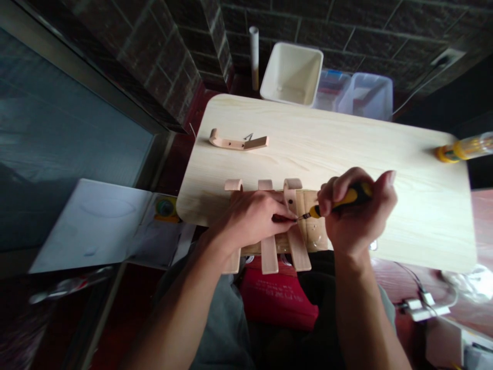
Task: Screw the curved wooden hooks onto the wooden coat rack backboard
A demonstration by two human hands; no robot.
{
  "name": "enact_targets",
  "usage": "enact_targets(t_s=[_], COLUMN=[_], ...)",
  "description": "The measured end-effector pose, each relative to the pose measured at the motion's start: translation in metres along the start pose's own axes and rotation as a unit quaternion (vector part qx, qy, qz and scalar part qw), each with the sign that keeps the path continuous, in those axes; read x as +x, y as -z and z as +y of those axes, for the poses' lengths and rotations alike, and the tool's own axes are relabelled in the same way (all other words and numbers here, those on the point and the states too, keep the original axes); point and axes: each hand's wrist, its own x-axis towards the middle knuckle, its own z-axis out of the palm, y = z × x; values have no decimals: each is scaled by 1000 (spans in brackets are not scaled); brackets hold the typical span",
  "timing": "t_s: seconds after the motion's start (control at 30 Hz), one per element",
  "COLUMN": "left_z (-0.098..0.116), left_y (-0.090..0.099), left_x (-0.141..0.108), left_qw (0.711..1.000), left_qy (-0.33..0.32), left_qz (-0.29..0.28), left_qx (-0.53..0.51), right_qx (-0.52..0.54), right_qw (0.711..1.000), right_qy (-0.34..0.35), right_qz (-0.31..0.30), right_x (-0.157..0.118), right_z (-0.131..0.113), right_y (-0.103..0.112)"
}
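Clamped in the right hand, the screwdriver pointed leftward to the left hand, pinched together over a curved wooden slat

Pale wooden table, 1 curved wooden hook, small screws, 1 yellow-and-clear container

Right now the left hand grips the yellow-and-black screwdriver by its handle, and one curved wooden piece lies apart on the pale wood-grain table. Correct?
Wrong hand: the head view shows the right hand gripping the screwdriver by its handle. The curved wooden piece does lie apart on the table.
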Motion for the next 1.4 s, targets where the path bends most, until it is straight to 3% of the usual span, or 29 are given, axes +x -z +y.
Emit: enact_targets(t_s=[0.27, 0.73, 0.83, 0.93, 1.13, 1.27, 1.4], left_z=[0, 3, 3, 3, 5, 8, 7], left_y=[-1, 1, 1, 1, 4, 7, 4], left_x=[-1, 2, 2, 2, 1, 0, 1], left_qw=[1000, 1000, 1000, 999, 999, 999, 999], left_qy=[7, -1, -3, 9, 28, 34, 24], left_qz=[4, -10, -17, -18, -2, -12, -7], left_qx=[16, 20, 18, 36, 33, 23, 33], right_qx=[-74, -184, -231, -264, -245, -278, -301], right_qw=[997, 981, 966, 939, 906, 849, 835], right_qy=[-18, 10, 2, -42, -101, -92, -97], right_qz=[8, -63, -117, -217, -331, -439, -451], right_x=[-5, -19, -18, -16, -1, 18, 26], right_z=[-2, -3, -16, -36, -75, -92, -96], right_y=[1, 1, 3, 8, 0, -6, 4])
